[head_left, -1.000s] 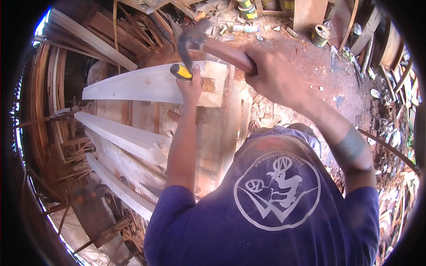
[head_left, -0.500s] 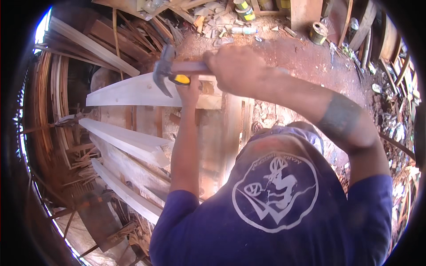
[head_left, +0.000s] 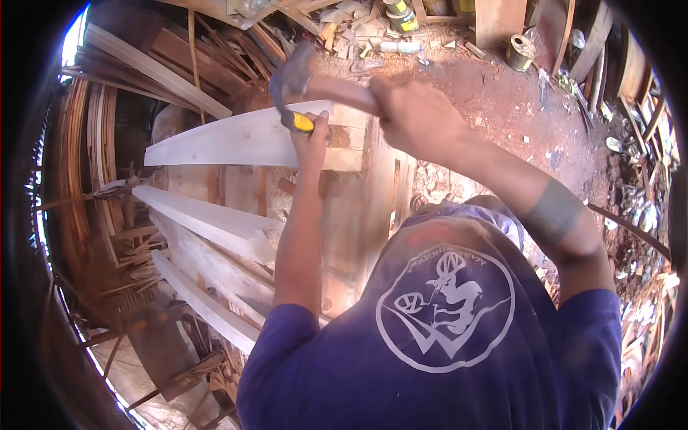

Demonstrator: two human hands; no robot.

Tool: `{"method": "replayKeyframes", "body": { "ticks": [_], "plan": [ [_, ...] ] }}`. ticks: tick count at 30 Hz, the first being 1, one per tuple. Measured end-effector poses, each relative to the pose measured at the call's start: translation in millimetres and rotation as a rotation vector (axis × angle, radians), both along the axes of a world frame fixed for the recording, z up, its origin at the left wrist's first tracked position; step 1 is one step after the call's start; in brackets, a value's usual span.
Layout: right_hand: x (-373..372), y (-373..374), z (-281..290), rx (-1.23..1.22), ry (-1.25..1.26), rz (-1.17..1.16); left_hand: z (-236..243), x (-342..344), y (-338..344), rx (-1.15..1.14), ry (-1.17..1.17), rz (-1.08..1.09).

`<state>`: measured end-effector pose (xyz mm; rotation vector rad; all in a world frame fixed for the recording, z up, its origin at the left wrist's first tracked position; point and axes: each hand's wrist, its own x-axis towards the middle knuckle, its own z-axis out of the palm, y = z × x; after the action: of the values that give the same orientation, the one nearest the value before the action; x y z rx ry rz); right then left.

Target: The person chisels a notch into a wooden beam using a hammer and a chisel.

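My right hand [head_left: 419, 118] is wrapped round the wooden handle of a claw hammer [head_left: 344, 93]. The hammer's dark head, blurred, is just above my left hand [head_left: 312, 140]. In that hand, at the end of a pale planed board [head_left: 222, 140], is a chisel with a yellow-and-dark handle [head_left: 302, 123]; its blade cannot be seen. Beside the hand, a light block of wood [head_left: 342, 159] lies at the board's right end. Two more pale planed timbers, one a beam [head_left: 208, 218] and one a narrower length [head_left: 204, 304], lie nearer me.
Stacked planks [head_left: 143, 64] lean at the far left. At the back are wood offcuts [head_left: 355, 32], a plastic bottle [head_left: 401, 47] and an open can [head_left: 520, 51]. Shavings and scraps cover the reddish floor [head_left: 494, 100]. A purple shirt [head_left: 444, 322] fills the lower foreground.
The hammer and my right hand have moved to the right, and the hammer head has risen off the chisel's area. My left hand stays at the board's end with the chisel.
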<state>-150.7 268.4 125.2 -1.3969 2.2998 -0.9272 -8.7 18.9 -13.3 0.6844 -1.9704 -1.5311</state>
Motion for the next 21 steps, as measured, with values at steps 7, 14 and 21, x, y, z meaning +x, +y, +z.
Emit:
{"method": "replayKeyframes", "body": {
  "ticks": [7, 14, 21],
  "plan": [
    [-6, 55, -27, -0.239, -0.243, -0.268, -11, 40, 30, -0.29, -0.04, 0.192],
    [-4, 55, -19, -0.221, -0.269, -0.28, 28, -6, 3, -0.041, 0.009, 0.041],
    [-13, 28, -20, -0.257, -0.188, -0.174, 10, 2, 7, -0.07, -0.045, 0.005]
  ]
}}
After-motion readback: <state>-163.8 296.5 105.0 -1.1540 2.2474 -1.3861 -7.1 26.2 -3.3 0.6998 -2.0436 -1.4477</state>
